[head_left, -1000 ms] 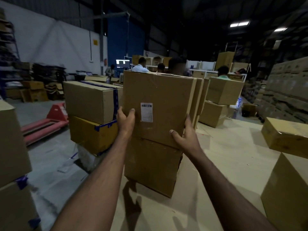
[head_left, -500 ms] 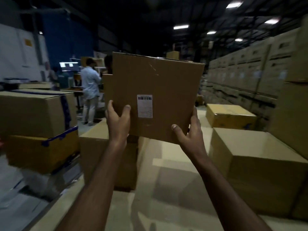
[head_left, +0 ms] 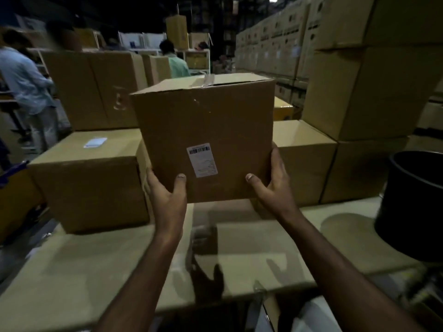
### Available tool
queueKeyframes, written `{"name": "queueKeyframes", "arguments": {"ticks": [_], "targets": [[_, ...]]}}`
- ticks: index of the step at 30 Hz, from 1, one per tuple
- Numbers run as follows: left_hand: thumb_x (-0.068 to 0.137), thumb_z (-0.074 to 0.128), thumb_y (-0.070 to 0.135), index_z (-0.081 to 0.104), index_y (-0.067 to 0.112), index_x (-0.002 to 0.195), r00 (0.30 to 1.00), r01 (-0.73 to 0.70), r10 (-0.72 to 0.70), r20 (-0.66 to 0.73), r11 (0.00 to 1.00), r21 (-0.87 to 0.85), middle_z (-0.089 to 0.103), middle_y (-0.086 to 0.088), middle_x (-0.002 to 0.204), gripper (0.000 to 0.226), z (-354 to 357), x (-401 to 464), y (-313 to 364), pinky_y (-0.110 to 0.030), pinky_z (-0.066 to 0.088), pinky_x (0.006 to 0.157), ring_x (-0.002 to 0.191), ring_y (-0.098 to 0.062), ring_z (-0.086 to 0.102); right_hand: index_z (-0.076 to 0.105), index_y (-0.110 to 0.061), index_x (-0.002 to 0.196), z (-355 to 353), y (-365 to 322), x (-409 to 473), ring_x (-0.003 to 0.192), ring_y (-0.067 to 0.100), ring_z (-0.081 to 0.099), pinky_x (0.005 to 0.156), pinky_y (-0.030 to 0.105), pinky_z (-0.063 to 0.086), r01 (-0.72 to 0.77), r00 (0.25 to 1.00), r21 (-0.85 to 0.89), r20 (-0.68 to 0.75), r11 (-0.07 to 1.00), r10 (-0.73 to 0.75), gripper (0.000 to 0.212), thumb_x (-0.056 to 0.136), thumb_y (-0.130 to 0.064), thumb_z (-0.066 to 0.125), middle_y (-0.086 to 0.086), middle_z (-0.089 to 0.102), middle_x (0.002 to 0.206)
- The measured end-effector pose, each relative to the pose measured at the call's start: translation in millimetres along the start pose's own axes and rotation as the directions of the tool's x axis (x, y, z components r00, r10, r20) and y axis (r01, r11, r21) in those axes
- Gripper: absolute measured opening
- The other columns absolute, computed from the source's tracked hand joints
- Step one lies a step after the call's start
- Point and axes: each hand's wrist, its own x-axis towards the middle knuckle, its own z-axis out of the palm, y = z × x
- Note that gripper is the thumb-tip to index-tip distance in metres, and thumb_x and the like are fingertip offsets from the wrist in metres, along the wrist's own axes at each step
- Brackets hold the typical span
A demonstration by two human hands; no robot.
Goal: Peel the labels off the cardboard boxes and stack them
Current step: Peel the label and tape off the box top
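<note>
I hold a brown cardboard box (head_left: 206, 130) in the air in front of me, above a flat cardboard surface (head_left: 96, 271). A white barcode label (head_left: 202, 159) is stuck low on its near face. My left hand (head_left: 167, 195) grips the box's lower left corner, thumb on the front face. My right hand (head_left: 271, 188) grips the lower right corner the same way. The box's top flaps are taped shut.
A low box (head_left: 91, 188) with a small label on top sits to the left. More boxes (head_left: 359, 97) are stacked to the right and behind. A black bin (head_left: 412, 204) stands at the far right. People stand at the back left.
I have turned right with the box and brought it down lower, over the cardboard surface. Both hands keep the same grip on its lower corners.
</note>
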Motion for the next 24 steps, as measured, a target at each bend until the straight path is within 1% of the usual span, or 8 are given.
{"name": "queueKeyframes", "arguments": {"ticks": [3, 6, 9, 13, 16, 19, 21, 24], "targets": [[0.097, 0.061, 0.021, 0.021, 0.022, 0.158, 0.999, 0.040, -0.040, -0.030, 0.999, 0.016, 0.030, -0.001, 0.155, 0.073, -15.1, -22.2, -21.9, -0.031, 0.044, 0.107, 0.135, -0.014, 0.041, 0.014, -0.036, 0.155, 3.1, 14.8, -24.2, 0.136, 0.015, 0.041, 0.109, 0.046, 0.043, -0.035, 0.997, 0.021, 0.071, 0.999, 0.033, 0.088, 0.083, -0.039, 0.064, -0.001, 0.037, 0.151], [0.098, 0.060, 0.021, 0.020, 0.020, 0.158, 0.995, 0.098, -0.097, -0.019, 0.993, 0.070, 0.029, -0.001, 0.155, 0.072, -27.0, -39.5, -39.9, -0.019, 0.042, 0.095, 0.135, -0.015, 0.040, 0.017, -0.036, 0.155, 9.8, 33.3, -47.8, 0.135, 0.013, 0.042, 0.108, 0.045, 0.045, -0.101, 0.989, 0.039, 0.115, 0.994, 0.096, 0.088, 0.082, -0.038, 0.064, -0.002, 0.039, 0.150], [0.098, 0.061, 0.022, 0.022, 0.019, 0.157, 0.990, 0.141, -0.140, -0.013, 0.984, 0.106, 0.029, -0.004, 0.156, 0.071, -34.6, -52.1, -57.4, -0.027, 0.038, 0.102, 0.139, -0.019, 0.039, 0.020, -0.037, 0.154, 14.8, 54.6, -68.4, 0.134, 0.010, 0.044, 0.108, 0.044, 0.046, -0.165, 0.974, 0.051, 0.162, 0.985, 0.155, 0.085, 0.082, -0.037, 0.065, -0.005, 0.043, 0.148], [0.096, 0.063, 0.025, 0.030, 0.023, 0.154, 0.979, 0.202, -0.204, 0.000, 0.969, 0.140, 0.039, -0.005, 0.150, 0.067, -37.3, -68.7, -73.9, -0.040, 0.042, 0.111, 0.134, -0.021, 0.045, 0.021, -0.034, 0.153, 15.3, 79.3, -93.9, 0.130, 0.009, 0.048, 0.106, 0.042, 0.047, -0.203, 0.962, -0.004, 0.188, 0.979, 0.200, 0.082, 0.084, -0.034, 0.065, -0.006, 0.048, 0.143], [0.084, 0.061, 0.038, 0.041, 0.024, 0.142, 0.971, 0.237, -0.236, -0.021, 0.966, 0.099, 0.050, -0.004, 0.138, 0.063, -35.2, -85.0, -80.9, -0.046, 0.048, 0.106, 0.125, -0.019, 0.053, 0.025, -0.031, 0.147, 13.9, 92.5, -105.9, 0.124, 0.014, 0.053, 0.103, 0.042, 0.050, -0.235, 0.961, -0.009, 0.150, 0.972, 0.234, 0.073, 0.085, -0.032, 0.065, -0.005, 0.052, 0.138], [0.078, 0.058, 0.046, 0.046, 0.031, 0.125, 0.964, 0.265, -0.263, -0.035, 0.962, 0.070, 0.052, -0.004, 0.129, 0.050, -30.6, -96.7, -85.8, -0.043, 0.050, 0.099, 0.118, -0.019, 0.054, 0.032, -0.030, 0.137, 12.0, 95.9, -112.7, 0.117, 0.015, 0.058, 0.095, 0.038, 0.052, -0.293, 0.955, 0.065, 0.071, 0.954, 0.289, 0.058, 0.087, -0.043, 0.057, -0.003, 0.058, 0.129], [0.083, 0.057, 0.046, 0.045, 0.034, 0.115, 0.959, 0.283, -0.280, -0.041, 0.956, 0.082, 0.052, -0.005, 0.125, 0.037, -28.9, -98.4, -89.5, -0.042, 0.050, 0.096, 0.115, -0.021, 0.054, 0.036, -0.028, 0.131, 10.5, 94.7, -115.3, 0.109, 0.015, 0.061, 0.087, 0.034, 0.052, -0.284, 0.959, 0.078, 0.006, 0.956, 0.284, 0.050, 0.089, -0.052, 0.049, -0.002, 0.060, 0.122], [0.100, 0.052, 0.032, 0.046, 0.025, 0.112, 0.955, 0.296, -0.290, -0.069, 0.949, 0.106, 0.052, -0.008, 0.120, 0.015, -29.4, -94.2, -94.0, -0.042, 0.048, 0.090, 0.108, -0.023, 0.053, 0.040, -0.023, 0.125, 8.6, 94.5, -115.6, 0.098, 0.014, 0.061, 0.074, 0.031, 0.046, -0.244, 0.967, 0.061, -0.061, 0.968, 0.248, 0.050, 0.091, -0.060, 0.036, 0.001, 0.062, 0.113]]}}
